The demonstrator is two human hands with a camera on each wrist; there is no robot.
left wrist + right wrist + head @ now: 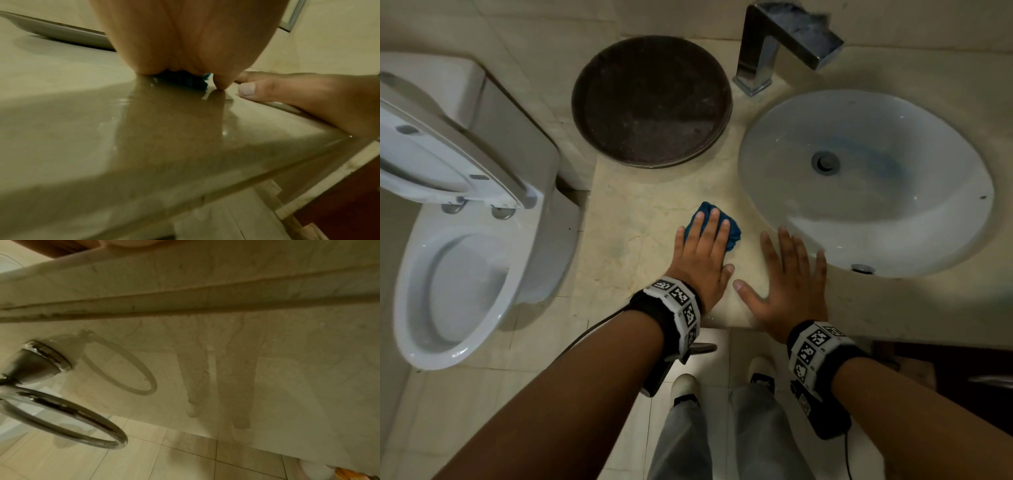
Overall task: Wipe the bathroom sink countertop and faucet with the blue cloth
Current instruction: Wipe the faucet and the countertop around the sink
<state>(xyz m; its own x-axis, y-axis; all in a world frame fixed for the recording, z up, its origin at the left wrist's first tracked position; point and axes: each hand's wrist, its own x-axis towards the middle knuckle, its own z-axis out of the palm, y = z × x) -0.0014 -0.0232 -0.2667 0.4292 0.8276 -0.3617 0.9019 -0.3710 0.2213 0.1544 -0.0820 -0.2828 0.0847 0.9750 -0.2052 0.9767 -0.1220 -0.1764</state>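
The crumpled blue cloth (733, 232) lies on the beige marble countertop (626, 219), left of the white oval sink (866, 178). My left hand (705, 240) presses flat on the cloth with straight fingers, covering most of it. In the left wrist view the cloth (185, 80) shows as a dark blue strip under my palm (185, 40). My right hand (787, 281) rests flat on the counter beside it, its fingertips at the sink's rim, holding nothing. The chrome square faucet (774, 44) stands at the back, behind the sink.
A dark round tray (650, 99) sits on the counter behind the cloth. An open toilet (465, 274) stands to the left, below counter level. A chrome towel ring (61, 418) hangs on the counter's front panel. My feet are on the tiled floor (722, 359).
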